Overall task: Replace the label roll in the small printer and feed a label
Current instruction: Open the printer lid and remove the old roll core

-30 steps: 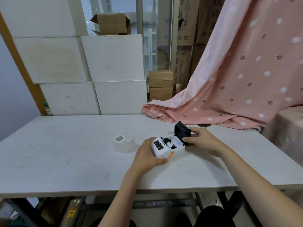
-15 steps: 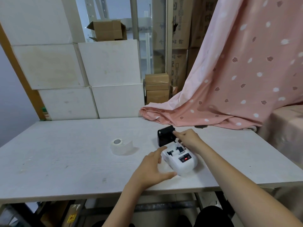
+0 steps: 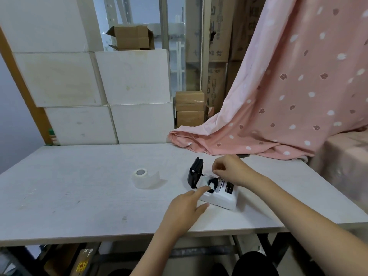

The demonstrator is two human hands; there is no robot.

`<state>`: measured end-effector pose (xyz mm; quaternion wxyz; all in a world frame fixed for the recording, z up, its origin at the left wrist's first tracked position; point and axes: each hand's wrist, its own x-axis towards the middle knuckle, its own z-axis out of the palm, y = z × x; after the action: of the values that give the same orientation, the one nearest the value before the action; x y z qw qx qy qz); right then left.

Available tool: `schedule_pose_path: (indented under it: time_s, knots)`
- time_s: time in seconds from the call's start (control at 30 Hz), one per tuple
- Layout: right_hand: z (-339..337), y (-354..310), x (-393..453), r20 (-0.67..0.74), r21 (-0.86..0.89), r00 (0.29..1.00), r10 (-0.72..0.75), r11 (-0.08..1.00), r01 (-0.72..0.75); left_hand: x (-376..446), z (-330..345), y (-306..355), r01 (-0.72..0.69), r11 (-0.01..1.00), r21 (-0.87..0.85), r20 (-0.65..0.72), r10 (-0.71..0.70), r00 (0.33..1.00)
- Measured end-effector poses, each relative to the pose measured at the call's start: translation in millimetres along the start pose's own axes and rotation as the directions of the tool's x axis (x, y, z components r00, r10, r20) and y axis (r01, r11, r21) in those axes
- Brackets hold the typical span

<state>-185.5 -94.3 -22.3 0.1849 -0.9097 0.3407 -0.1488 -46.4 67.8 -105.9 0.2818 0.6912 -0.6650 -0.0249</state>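
The small white printer [image 3: 220,198] lies on the table [image 3: 79,196] with its black lid [image 3: 195,173] swung open and standing on its left side. My left hand [image 3: 184,211] steadies the printer's near-left corner, index finger on the top edge and thumb on the front. Curled above the open roll bay, my right hand [image 3: 231,170] has its fingertips pinched together; what they pinch is too small to tell. A white label roll [image 3: 141,176] with a loose tail stands on the table to the printer's left, apart from both hands.
Pink spotted cloth [image 3: 278,96] drapes onto the table's far right corner, just behind the printer. White blocks [image 3: 129,100] and cardboard boxes [image 3: 190,108] are stacked behind the table. The table's front edge runs just below my left wrist.
The printer has been turned and slid nearer, so the open lid now stands at its left. My right hand left the lid and now hovers pinched over the roll bay.
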Motion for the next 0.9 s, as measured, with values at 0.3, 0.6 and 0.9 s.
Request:
schedule_pose_path:
  time_s: [0.3, 0.6, 0.9]
  knots:
    - [-4, -29, 9, 0.358, -0.409, 0.931, -0.079, 0.882, 0.232, 13, 11, 2, 0.098, 0.982, -0.16, -0.007, -0.101, 0.995]
    - [5, -36, 16, 0.426, -0.438, 0.905, -0.002, 0.875, 0.208, 22, 13, -6, 0.137, 0.954, -0.267, -0.013, -0.146, 0.989]
    - [7, -35, 18, 0.414, -0.426, 0.91, -0.02, 0.879, 0.213, 21, 14, -6, 0.142, 0.95, -0.278, -0.024, -0.155, 0.988]
